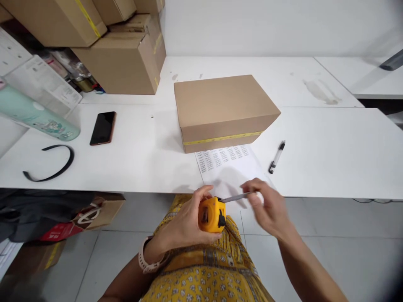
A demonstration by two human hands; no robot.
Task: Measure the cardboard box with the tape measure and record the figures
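The person's left-hand grip (185, 222) is wrapped round a yellow tape measure (210, 216), its fingers over the far side and the thumb underneath, while the right-hand grip (267, 209) — slightly blurred — pinches the free end of the metal blade (234, 197) between thumb and fingers. A short length of blade runs from the case toward the right, tilted slightly upward. The tape measure is at the near edge of the white surface (135, 163), in front of the person's yellow patterned clothing (201, 281); a pale watch strap (145, 260) circles the left wrist. Beyond the hands, a closed cardboard box (225, 102) lies in the middle of the surface, with yellow tape (222, 138) along its near side. A printed sheet (225, 163) extends from beneath that near side toward the hands, its lines too small to read. To the right of the sheet lies a pen (277, 157) with a black cap. On the left are a dark phone (103, 128), a black curved band (67, 161) and a mint-green bottle (37, 113), and farther back, at the far left, stand stacked cardboard boxes (116, 63). Below the surface, on the left, there is a paper bag (108, 212) beside dark fabric (37, 214).
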